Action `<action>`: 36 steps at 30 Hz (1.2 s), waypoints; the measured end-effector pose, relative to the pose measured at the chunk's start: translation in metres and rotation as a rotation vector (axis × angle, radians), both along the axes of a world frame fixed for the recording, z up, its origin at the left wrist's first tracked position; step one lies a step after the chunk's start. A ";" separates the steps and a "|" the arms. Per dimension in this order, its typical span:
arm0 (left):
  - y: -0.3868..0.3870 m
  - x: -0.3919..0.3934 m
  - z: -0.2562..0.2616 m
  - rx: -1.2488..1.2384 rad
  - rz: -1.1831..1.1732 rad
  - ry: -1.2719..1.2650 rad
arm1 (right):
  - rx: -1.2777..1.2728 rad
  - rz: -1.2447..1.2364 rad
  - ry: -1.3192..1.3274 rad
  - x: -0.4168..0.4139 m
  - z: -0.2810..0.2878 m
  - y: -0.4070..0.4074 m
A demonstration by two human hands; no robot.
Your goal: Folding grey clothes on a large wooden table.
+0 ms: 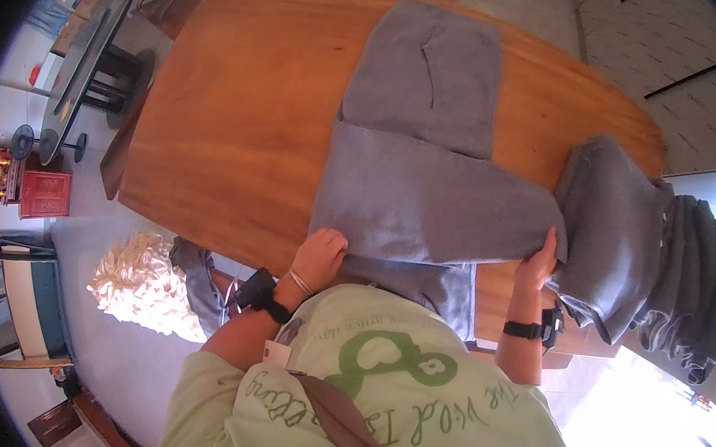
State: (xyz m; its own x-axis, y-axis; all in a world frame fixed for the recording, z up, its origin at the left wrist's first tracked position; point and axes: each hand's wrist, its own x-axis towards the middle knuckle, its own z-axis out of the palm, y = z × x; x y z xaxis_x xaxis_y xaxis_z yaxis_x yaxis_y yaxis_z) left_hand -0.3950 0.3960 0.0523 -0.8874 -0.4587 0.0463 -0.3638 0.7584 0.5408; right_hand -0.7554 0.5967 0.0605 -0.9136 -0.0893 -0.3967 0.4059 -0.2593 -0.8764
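Note:
A grey fabric garment (414, 190) lies across the wooden table in front of me, its far part flat with a slit-like seam or crease in it. A folded-over layer crosses its near half and narrows towards the right. My left hand (320, 257) grips the near left edge of that layer, fingers curled over the cloth. At the narrow right end, my right hand (538, 262) holds the cloth with the thumb on top; its other fingers are partly hidden. More grey cloth hangs below the layer, between the table edge and my body.
Several folded grey garments (612, 237) are heaped at the table's right end, close to my right hand. The wooden table (232, 112) extends to the left. On the floor at left sits a pile of cream-coloured material (142, 286), beside a hanging grey cloth (201, 279).

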 end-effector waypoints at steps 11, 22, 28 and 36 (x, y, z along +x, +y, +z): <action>-0.037 -0.072 0.014 -0.033 0.075 0.029 | 0.163 0.016 0.123 0.007 -0.016 0.006; -0.037 -0.074 -0.019 -0.142 0.105 -0.113 | 0.609 0.176 0.316 0.016 -0.031 -0.016; -0.036 -0.076 -0.020 0.802 0.444 0.115 | 0.831 0.878 1.035 0.099 -0.030 -0.079; -0.041 -0.089 -0.011 1.342 0.549 0.020 | 0.969 1.304 1.226 0.135 -0.036 -0.101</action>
